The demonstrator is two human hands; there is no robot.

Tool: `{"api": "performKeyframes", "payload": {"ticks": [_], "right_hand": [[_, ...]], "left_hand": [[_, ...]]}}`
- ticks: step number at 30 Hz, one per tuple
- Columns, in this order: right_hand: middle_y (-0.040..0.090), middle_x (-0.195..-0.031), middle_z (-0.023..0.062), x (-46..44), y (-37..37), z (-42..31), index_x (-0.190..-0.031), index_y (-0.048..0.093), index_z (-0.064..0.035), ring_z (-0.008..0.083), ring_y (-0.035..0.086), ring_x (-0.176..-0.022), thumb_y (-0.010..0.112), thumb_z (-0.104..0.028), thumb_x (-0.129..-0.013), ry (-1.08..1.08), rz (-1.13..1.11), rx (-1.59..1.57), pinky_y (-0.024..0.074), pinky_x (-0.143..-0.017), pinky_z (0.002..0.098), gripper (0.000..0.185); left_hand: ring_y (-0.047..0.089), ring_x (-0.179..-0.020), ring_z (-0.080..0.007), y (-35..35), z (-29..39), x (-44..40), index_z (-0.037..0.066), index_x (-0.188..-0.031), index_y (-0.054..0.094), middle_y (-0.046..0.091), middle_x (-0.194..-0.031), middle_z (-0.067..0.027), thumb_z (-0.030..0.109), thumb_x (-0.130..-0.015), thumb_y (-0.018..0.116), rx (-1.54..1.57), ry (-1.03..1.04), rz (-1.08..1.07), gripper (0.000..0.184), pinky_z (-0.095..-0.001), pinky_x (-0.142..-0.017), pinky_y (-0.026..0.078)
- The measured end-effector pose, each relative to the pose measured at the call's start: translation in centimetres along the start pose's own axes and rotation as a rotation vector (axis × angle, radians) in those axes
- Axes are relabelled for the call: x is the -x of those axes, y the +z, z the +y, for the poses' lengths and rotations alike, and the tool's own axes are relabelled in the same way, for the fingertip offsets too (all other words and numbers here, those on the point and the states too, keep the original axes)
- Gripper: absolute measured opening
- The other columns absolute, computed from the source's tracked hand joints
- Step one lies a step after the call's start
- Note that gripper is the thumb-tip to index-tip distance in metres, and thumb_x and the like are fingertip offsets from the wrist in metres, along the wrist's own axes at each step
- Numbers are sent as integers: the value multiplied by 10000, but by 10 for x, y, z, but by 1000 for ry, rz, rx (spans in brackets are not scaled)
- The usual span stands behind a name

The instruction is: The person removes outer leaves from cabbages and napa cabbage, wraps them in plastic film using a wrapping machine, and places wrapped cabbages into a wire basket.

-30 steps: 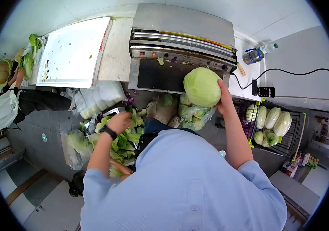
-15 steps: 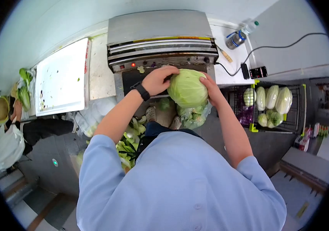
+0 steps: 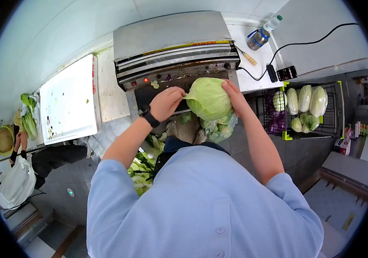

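Green cabbage (image 3: 210, 99), held in front of the person's body at the near edge of a machine with a dark plate (image 3: 143, 93); whether any of its weight rests on that plate cannot be told. The right hand (image 3: 235, 99) is spread around the right side, thumb toward the top, a grasp that presumably steadies the head against a pull from the opposite side. The left hand (image 3: 171, 102) is drawn narrow, its fingertips pinching the edge of an outer leaf (image 3: 188, 96) that stands out from the left side; so fine a hold probably suits a thin leaf better than a full grasp would. Below the cabbage is a clear bag of greens (image 3: 222, 130), and loose leaves (image 3: 141, 172) lie at the person's left, within easy reach. At the right, three elongated cabbages (image 3: 305, 99) lie side by side in a wire cart (image 3: 332, 109), whose walls likely keep them from rolling away.
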State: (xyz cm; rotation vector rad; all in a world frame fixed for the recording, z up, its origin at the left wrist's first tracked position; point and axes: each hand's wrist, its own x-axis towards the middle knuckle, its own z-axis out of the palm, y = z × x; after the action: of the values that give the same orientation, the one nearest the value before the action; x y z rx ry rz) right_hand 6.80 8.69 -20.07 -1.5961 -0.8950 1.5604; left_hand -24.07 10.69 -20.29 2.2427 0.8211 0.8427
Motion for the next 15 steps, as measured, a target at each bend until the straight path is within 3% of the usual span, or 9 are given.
{"api": "performKeyframes", "payload": {"ticks": [3, 4, 7, 9, 15], "right_hand": [[615, -1296, 109, 2, 1, 2, -1455, 507, -113, 204, 588, -1173, 595, -496, -997, -16, -23, -36, 479, -970, 350, 603], [612, -1301, 113, 2, 1, 4, -1459, 498, -111, 209, 590, -1172, 614, -494, -987, -14, -10, -33, 484, -965, 354, 619], [601, -1319, 123, 1, 7, 1, -1469, 476, -103, 226, 594, -1174, 676, -484, -949, -27, -16, 35, 497, -953, 366, 675], [592, -1335, 131, 10, 9, -6, -1472, 466, -96, 236, 595, -1182, 725, -473, -916, -57, -55, 149, 506, -947, 375, 719], [630, -1272, 133, 6, 10, -7, -1450, 479, -86, 233, 642, -1105, 770, -468, -878, 29, 3, 56, 554, -861, 395, 747]], "left_hand": [[624, -971, -360, 5, 12, 6, 22, -1045, 602, 626, -1087, -150, -46, -849, 642, 25, -43, 68, 212, -416, -834, 525], [614, -958, -347, 7, 19, 1, 45, -1051, 626, 619, -1069, -132, 12, -847, 676, 21, -83, 79, 213, -422, -819, 521], [617, -964, -335, 3, 27, -11, 47, -1020, 658, 615, -1048, -142, -5, -821, 708, -58, -81, 47, 213, -407, -819, 514], [635, -976, -321, 8, 20, -8, 59, -988, 673, 627, -1068, -125, 10, -806, 723, -86, 9, 69, 195, -411, -815, 532], [667, -946, -316, 6, 22, 21, 18, -976, 659, 669, -1070, -117, 3, -793, 706, -235, 271, 64, 190, -399, -810, 573]]}}
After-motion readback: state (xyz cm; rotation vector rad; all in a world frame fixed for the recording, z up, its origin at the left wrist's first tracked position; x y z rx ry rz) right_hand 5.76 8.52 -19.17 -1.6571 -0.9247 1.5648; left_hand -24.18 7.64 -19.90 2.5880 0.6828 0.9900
